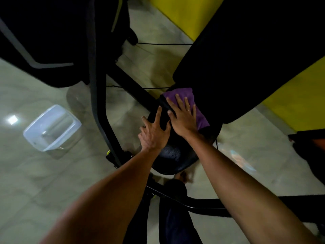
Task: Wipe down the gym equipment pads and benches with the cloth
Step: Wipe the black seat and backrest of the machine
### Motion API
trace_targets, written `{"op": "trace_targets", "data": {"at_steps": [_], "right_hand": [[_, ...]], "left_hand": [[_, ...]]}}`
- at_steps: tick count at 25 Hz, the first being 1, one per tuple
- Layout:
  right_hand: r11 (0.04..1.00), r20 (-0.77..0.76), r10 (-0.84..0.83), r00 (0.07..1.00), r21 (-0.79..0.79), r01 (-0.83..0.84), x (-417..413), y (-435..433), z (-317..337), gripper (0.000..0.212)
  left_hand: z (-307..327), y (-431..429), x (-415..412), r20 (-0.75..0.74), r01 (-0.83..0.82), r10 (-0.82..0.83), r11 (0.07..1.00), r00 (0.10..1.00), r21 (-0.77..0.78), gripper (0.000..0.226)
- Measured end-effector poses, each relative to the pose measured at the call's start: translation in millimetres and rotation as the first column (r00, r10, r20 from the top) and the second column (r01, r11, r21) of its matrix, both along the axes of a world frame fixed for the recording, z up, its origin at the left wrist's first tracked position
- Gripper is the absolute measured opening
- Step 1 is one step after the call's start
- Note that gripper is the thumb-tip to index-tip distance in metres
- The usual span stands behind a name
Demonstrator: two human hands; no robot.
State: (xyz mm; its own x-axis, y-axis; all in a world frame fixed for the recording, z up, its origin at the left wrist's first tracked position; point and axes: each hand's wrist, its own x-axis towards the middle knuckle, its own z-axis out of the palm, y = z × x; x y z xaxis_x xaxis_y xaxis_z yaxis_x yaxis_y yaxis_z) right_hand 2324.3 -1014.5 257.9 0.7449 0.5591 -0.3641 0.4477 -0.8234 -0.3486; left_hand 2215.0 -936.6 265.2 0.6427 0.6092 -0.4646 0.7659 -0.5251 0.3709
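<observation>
Cloth: I am seeing the purple cloth lying flat on the far end of the black seat, just under the back pad.
Right hand: the right hand is pressing the cloth down, fingers straight and spread.
Left hand: the left hand is bracing on the seat's left edge, fingers splayed, holding nothing.
Tub: a clear tub is sitting on the floor, well apart to the left.
Progress: I am judging the seat as mid-wipe; its near part is glistening, perhaps damp.
Left to do: the back pad is looking untouched, and other pads are awaiting the cloth.
</observation>
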Motion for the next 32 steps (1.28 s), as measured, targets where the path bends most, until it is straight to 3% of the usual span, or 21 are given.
{"op": "trace_targets", "data": {"at_steps": [2, 4, 6, 9, 14, 17, 22, 24, 27, 29, 32], "right_hand": [[0.99, 0.043, 0.128, 0.991, 0.048, -0.13, -4, -35, -1, 0.057], [0.984, 0.082, 0.177, 0.981, -0.01, -0.176, 16, -56, -5, 0.066], [0.99, 0.068, 0.106, 0.992, -0.103, -0.098, 41, -40, -10, 0.066], [0.992, -0.016, -0.027, 1.0, -0.122, 0.025, 52, 16, -11, 0.058], [0.971, 0.045, 0.238, 0.97, 0.002, -0.239, 20, -11, -3, 0.055], [0.942, 0.052, 0.336, 0.941, -0.024, -0.335, 37, -44, -3, 0.061], [0.98, -0.035, 0.153, 0.988, -0.12, -0.157, 55, 36, -9, 0.054], [0.972, 0.001, 0.227, 0.974, -0.061, -0.226, 43, 42, -8, 0.052], [0.94, 0.073, 0.33, 0.941, 0.062, -0.335, 28, -18, -7, 0.056], [0.956, 0.11, 0.286, 0.952, 0.034, -0.291, 36, -56, -13, 0.061], [0.997, 0.073, -0.014, 0.997, -0.069, 0.019, 49, -45, -21, 0.063]], "left_hand": [[-1, 0, 0, -0.007, -0.046, 0.046, 0.999, 0.999, -0.021, 0.076], [-2, -1, 2, -0.012, -0.107, 0.107, 0.993, 0.994, -0.054, 0.076], [0, 0, 5, -0.016, -0.118, 0.118, 0.992, 0.993, -0.041, 0.075], [2, 1, 6, -0.035, -0.084, 0.084, 0.996, 0.996, -0.013, 0.074], [4, 2, 4, -0.06, -0.099, 0.098, 0.995, 0.993, -0.012, 0.075], [3, 1, 7, -0.066, -0.114, 0.113, 0.993, 0.991, -0.023, 0.076], [2, 2, 8, -0.053, -0.113, 0.112, 0.994, 0.992, -0.003, 0.072], [3, 1, 7, -0.068, -0.108, 0.109, 0.994, 0.992, 0.012, 0.071], [3, 0, 7, -0.063, -0.115, 0.116, 0.993, 0.991, 0.022, 0.072], [3, 0, 8, -0.045, -0.12, 0.12, 0.993, 0.992, 0.01, 0.073], [3, 0, 9, -0.028, -0.102, 0.102, 0.994, 0.994, 0.026, 0.073]]}}
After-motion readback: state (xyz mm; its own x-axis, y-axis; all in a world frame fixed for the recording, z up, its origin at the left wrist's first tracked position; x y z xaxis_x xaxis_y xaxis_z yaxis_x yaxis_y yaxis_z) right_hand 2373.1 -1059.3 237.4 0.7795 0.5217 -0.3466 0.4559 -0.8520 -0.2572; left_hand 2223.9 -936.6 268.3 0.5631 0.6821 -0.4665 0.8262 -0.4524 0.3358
